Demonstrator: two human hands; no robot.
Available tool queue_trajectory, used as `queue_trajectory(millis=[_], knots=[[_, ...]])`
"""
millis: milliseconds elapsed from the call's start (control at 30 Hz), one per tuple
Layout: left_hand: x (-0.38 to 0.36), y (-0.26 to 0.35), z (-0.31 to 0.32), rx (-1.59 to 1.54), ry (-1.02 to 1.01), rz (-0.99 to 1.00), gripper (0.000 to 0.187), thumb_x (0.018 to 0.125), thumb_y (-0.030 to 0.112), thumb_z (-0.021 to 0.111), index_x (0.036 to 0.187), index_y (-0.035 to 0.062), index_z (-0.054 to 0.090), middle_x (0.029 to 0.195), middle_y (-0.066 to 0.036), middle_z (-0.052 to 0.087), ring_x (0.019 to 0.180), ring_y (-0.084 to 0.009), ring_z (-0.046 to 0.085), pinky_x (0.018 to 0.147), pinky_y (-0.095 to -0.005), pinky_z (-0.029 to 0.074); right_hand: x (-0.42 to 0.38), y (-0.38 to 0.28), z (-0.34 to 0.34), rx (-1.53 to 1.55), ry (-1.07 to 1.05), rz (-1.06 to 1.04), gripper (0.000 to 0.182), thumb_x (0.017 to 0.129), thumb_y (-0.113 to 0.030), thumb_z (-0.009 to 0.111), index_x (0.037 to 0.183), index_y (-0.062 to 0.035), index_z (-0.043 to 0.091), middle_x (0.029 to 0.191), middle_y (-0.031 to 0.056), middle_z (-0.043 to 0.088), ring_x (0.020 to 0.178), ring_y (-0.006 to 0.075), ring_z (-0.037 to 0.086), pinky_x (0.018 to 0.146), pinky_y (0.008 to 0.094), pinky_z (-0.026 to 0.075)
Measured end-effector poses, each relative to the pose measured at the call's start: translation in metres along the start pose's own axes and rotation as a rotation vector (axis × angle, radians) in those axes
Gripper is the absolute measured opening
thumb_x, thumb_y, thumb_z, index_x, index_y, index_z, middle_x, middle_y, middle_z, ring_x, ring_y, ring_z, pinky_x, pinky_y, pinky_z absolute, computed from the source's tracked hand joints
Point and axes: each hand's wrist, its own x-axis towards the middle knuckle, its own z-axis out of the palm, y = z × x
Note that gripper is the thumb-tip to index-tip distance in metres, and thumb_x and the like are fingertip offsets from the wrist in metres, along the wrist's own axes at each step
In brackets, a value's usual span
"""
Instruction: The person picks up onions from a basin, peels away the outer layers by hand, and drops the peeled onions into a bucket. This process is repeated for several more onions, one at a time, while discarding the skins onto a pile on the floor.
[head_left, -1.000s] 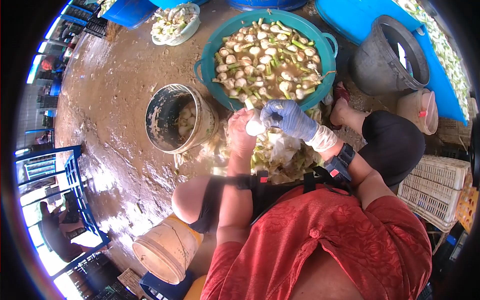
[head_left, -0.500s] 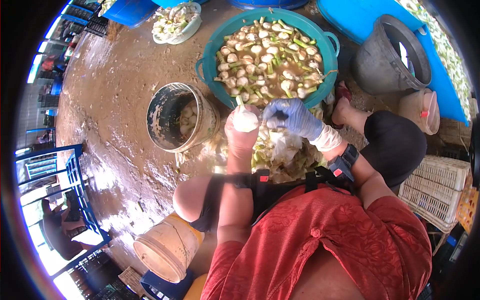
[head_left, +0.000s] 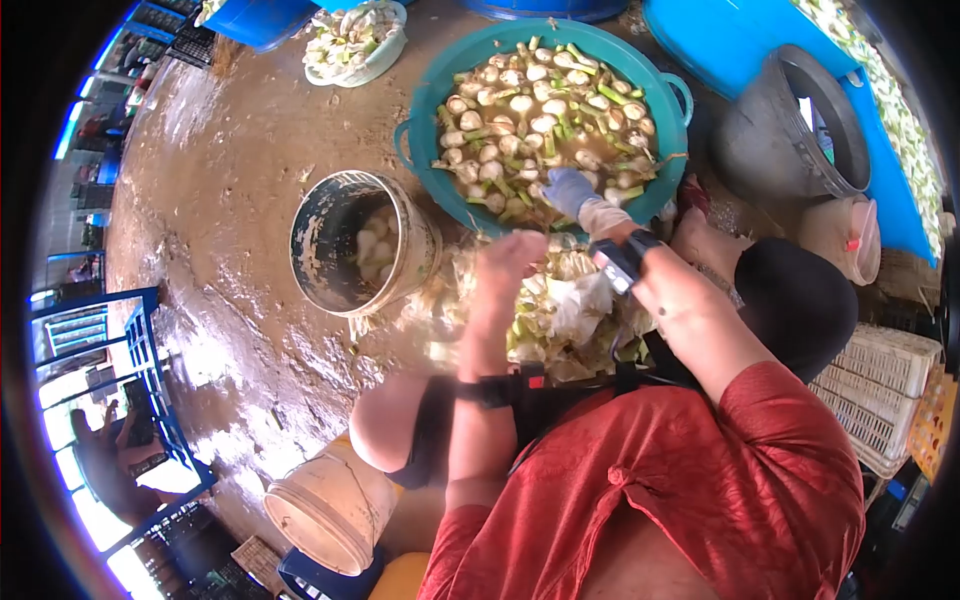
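A large teal tub (head_left: 423, 165) holds many pale garlic bulbs (head_left: 543, 123) with green stem stubs in brown water. Over its near edge, my right hand (head_left: 572, 192) in a blue glove is among the bulbs. Its fingers look curled, and what they hold is hidden. My left hand (head_left: 515, 253), bare and blurred, hovers just below the tub rim, above a heap of peeled skins and leaves (head_left: 575, 305). No bulb shows in it. Left of that hand stands a worn bucket (head_left: 418, 240) with several white bulbs (head_left: 377, 240) inside.
A dark grey bucket (head_left: 745, 140) and a pale pink bucket (head_left: 835, 235) stand on the right, near white crates (head_left: 865, 390). A cream bucket (head_left: 335, 500) lies beside my left knee. Wet muddy floor (head_left: 220, 220) spreads left; a white basin (head_left: 395, 45) sits at the back.
My left hand held a peeled white bulb before; now none is visible in it. My gloved right hand has moved from beside the left hand forward into the tub.
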Motion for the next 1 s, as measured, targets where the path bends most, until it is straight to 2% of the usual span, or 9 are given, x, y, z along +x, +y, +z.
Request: queue_trajectory(millis=[33,167,267,333,367,600,667,767,1000], knots=[[0.003,-0.013,-0.002,0.017,-0.034,0.013,0.022,0.085,0.020,0.059,0.091,-0.0005,0.066,0.084,-0.004,0.064,0.077,-0.0092,0.056,0.074,-0.0227,0.044,0.004,-0.009,0.007,0.064,-0.063,0.167,0.040,0.078,-0.039,0.062,0.095,-0.0031,0.062,0.095,0.0212,0.064,0.092,0.0382,0.060,0.079,0.0440,0.047],[0.010,-0.035,-0.006,-0.160,-0.004,0.039,0.025,0.086,0.020,0.060,0.097,-0.0015,0.065,0.084,-0.005,0.064,0.078,-0.0103,0.058,0.074,-0.0230,0.046,0.010,-0.009,0.037,-0.100,-0.156,0.195,0.042,0.078,-0.040,0.062,0.093,-0.0010,0.062,0.096,0.0208,0.064,0.092,0.0366,0.060,0.082,0.0399,0.048],[0.018,-0.044,-0.014,-0.178,0.100,0.047,0.025,0.086,0.020,0.061,0.099,-0.0016,0.064,0.082,-0.006,0.064,0.071,-0.0109,0.059,0.067,-0.0229,0.048,0.004,0.005,0.007,0.084,-0.145,0.001,0.037,0.076,-0.034,0.067,0.090,0.0002,0.064,0.097,0.0193,0.065,0.089,0.0354,0.062,0.081,0.0381,0.049],[0.020,-0.042,-0.015,-0.287,0.138,0.010,0.027,0.087,0.020,0.061,0.103,-0.0018,0.061,0.080,-0.007,0.064,0.065,-0.0122,0.059,0.060,-0.0235,0.048,-0.009,0.012,-0.011,0.347,-0.112,-0.275,0.029,0.071,-0.021,0.073,0.089,0.0012,0.066,0.096,0.0165,0.066,0.085,0.0294,0.064,0.077,0.0343,0.051],[0.022,-0.042,-0.017,-0.331,0.145,-0.009,0.029,0.088,0.022,0.060,0.105,-0.0018,0.060,0.079,-0.008,0.064,0.064,-0.0132,0.059,0.059,-0.0244,0.048,-0.018,0.008,-0.022,0.508,-0.157,-0.169,0.031,0.069,-0.009,0.075,0.096,0.0024,0.065,0.095,0.0129,0.067,0.084,0.0208,0.064,0.075,0.0307,0.051],[0.022,-0.028,-0.007,-0.306,0.199,-0.119,0.045,0.087,0.041,0.057,0.104,-0.0010,0.057,0.083,-0.011,0.061,0.061,-0.0127,0.056,0.053,-0.0236,0.044,-0.088,-0.058,-0.098,0.537,-0.174,-0.518,0.028,0.077,-0.010,0.067,0.102,-0.0002,0.063,0.098,0.0143,0.066,0.088,0.0212,0.064,0.079,0.0312,0.049],[0.023,-0.030,-0.009,-0.426,0.118,-0.019,0.040,0.087,0.035,0.057,0.103,-0.0008,0.055,0.083,-0.010,0.061,0.060,-0.0112,0.054,0.052,-0.0232,0.041,-0.096,-0.064,-0.102,0.572,-0.166,-0.510,0.024,0.079,-0.011,0.066,0.100,0.0003,0.063,0.092,0.0116,0.067,0.084,0.0181,0.064,0.077,0.0294,0.050],[0.015,-0.019,-0.005,-0.562,0.070,0.163,0.029,0.086,0.025,0.059,0.101,0.0006,0.056,0.085,-0.006,0.061,0.065,-0.0090,0.052,0.054,-0.0219,0.039,-0.114,-0.077,-0.113,1.607,-0.140,-0.031,0.028,0.082,-0.027,0.067,0.091,-0.0007,0.063,0.072,0.0023,0.060,0.070,0.0099,0.059,0.066,0.0230,0.049],[0.008,-0.022,0.012,-0.384,0.218,0.435,0.033,0.073,-0.003,0.068,0.103,-0.0001,0.055,0.088,-0.003,0.060,0.075,-0.0094,0.055,0.068,-0.0220,0.045,-0.121,-0.085,-0.096,1.142,-0.237,0.019,0.048,0.083,-0.050,0.061,0.073,-0.0033,0.061,0.057,0.0000,0.054,0.051,0.0091,0.048,0.048,0.0251,0.037]])
